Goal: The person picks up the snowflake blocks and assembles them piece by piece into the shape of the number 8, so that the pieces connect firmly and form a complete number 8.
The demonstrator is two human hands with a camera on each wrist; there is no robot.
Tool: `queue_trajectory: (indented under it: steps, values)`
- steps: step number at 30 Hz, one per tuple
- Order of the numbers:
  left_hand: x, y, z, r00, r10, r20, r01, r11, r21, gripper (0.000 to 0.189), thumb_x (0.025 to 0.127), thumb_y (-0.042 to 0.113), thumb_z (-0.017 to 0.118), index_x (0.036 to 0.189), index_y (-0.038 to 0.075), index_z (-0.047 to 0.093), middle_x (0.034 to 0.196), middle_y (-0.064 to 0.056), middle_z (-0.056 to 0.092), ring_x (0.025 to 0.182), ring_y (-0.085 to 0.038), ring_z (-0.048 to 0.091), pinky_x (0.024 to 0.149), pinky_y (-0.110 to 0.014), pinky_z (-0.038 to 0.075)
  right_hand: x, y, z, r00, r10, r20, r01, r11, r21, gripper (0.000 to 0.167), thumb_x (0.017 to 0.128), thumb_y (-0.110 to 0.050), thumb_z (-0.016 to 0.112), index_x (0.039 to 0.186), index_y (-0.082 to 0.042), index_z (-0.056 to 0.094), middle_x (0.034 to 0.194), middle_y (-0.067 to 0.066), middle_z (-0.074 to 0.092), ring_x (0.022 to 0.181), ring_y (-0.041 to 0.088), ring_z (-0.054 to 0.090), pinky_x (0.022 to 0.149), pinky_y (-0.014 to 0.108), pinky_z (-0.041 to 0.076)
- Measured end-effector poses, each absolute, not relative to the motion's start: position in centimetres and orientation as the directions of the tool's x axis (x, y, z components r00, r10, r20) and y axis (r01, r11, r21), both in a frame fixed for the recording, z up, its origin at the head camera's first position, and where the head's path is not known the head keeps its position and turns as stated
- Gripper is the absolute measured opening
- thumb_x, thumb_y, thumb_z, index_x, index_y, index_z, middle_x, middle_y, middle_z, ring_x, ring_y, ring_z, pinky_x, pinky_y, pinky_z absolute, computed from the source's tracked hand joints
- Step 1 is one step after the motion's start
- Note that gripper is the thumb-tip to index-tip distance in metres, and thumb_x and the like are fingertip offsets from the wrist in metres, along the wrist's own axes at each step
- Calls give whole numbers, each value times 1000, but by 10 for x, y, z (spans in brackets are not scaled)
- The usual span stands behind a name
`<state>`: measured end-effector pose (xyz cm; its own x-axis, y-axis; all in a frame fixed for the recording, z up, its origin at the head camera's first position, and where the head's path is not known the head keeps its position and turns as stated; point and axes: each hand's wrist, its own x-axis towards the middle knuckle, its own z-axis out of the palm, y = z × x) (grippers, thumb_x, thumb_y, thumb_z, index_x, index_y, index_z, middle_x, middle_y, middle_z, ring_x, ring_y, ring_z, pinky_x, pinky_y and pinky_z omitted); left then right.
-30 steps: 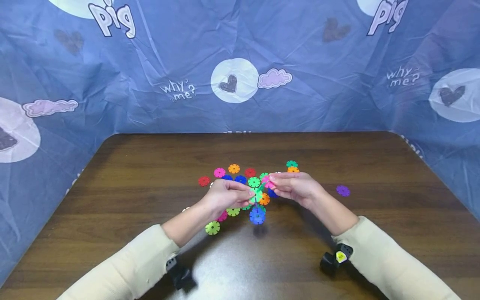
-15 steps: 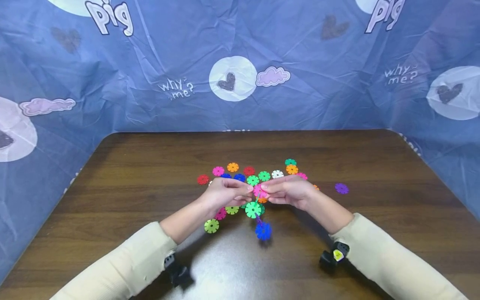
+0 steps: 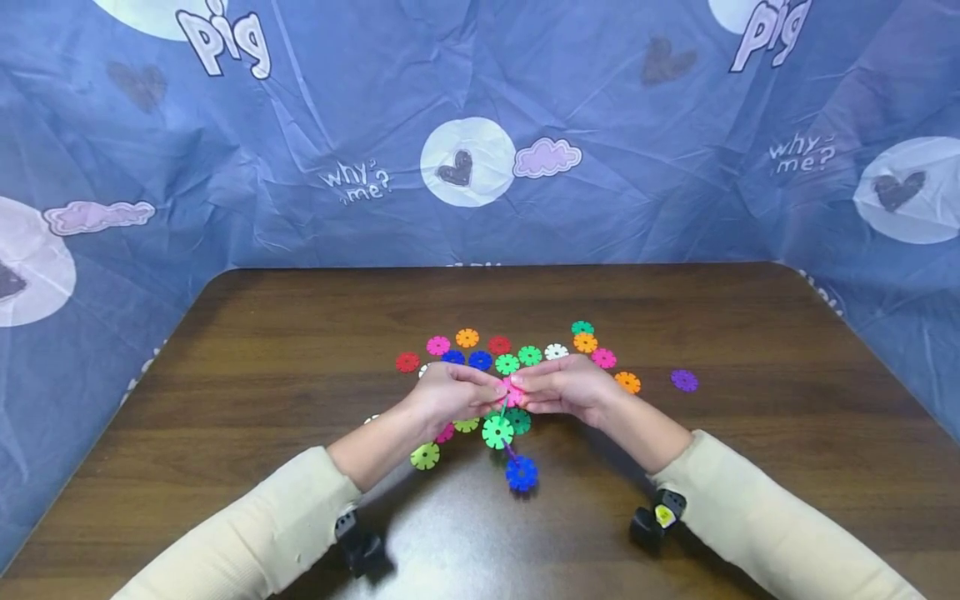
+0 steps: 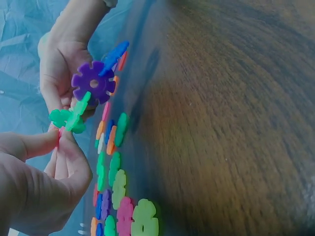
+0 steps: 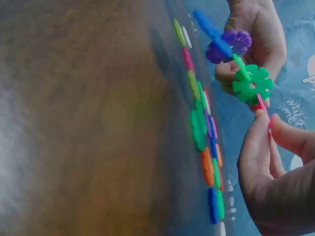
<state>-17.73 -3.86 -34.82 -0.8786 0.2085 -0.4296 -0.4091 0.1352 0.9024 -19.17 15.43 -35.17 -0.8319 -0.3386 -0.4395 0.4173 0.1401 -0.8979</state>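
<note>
My left hand (image 3: 453, 392) and right hand (image 3: 568, 388) meet above the middle of the table, and both pinch a pink notched disc (image 3: 512, 392) between thumb and fingers. Interlocked with it is a chain of plastic snowflake discs: green discs (image 3: 498, 432), a purple disc (image 4: 93, 83) and a blue disc (image 3: 522, 473) at the far end. In the right wrist view the pink disc (image 5: 264, 106) slots edge-on into a green disc (image 5: 252, 85). Fingers partly hide the pink disc in the head view.
Several loose discs lie flat behind and around the hands, among them red (image 3: 407, 362), white (image 3: 556, 352), orange (image 3: 627, 382) and yellow-green (image 3: 424, 456) ones. A purple disc (image 3: 684, 381) sits apart at the right. A blue printed cloth (image 3: 375, 217) stands behind the brown table (image 3: 300, 317).
My left fingers have shifted from a green disc to the pink disc. The right hand has moved left and slightly down with the pink disc; the chain now hangs lower, nearer the viewer.
</note>
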Motion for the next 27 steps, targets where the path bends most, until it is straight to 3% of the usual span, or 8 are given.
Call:
queue_trajectory:
  steps: [2,5,9,13,18,23,27]
  values:
    - [-178,-39,-347,-881,204,-428,-407,135,903,21,85,2,69,105,-6,69,84,-9,74,72,-10,69,84,-31,59,-196,157,-349,-852,-330,-407,378,151,-913,42,92,-12,64,126,11,56,80,-3,74,74,7,71,80,28,60]
    - [-180,-41,-346,-879,200,-433,-414,130,901,21,86,3,69,106,-6,68,85,-8,74,75,-11,70,84,-31,59,-204,162,-346,-889,-314,-333,273,220,-936,39,91,-9,64,124,11,57,91,10,76,79,10,72,87,36,58]
    - [-181,-44,-347,-883,190,-429,-412,125,903,22,87,3,67,107,-6,68,87,-8,74,75,-10,69,83,-28,59,-210,162,-350,-909,-334,-249,81,445,-892,32,85,-9,72,113,6,67,102,18,74,84,16,73,82,35,60]
    - [-181,-44,-348,-893,185,-410,-391,134,911,23,87,3,67,109,-5,69,97,-15,75,78,-10,69,83,-29,59,-211,158,-357,-896,-411,-168,-155,643,-750,23,77,-4,78,98,1,73,88,13,75,74,14,70,66,25,58]
    - [-181,-41,-348,-897,165,-411,-393,128,910,22,86,3,68,107,-4,70,97,-15,75,76,-10,69,83,-29,60,-209,157,-357,-852,-517,-85,-368,707,-604,23,71,-6,84,91,-3,75,82,6,74,66,7,61,60,18,54]
    - [-182,-41,-347,-896,171,-410,-392,129,911,21,86,4,69,106,-2,71,91,-10,75,74,-10,68,82,-29,60,-210,157,-354,-832,-552,-58,-439,717,-541,19,70,-9,85,87,-6,76,80,4,73,66,7,57,61,16,52]
    - [-182,-41,-347,-886,182,-426,-406,136,904,21,87,6,68,106,-1,70,90,-8,75,75,-10,68,82,-28,59,-210,159,-353,-837,-543,-73,-418,719,-555,20,68,-8,86,81,-5,71,75,4,68,66,8,57,61,17,51]
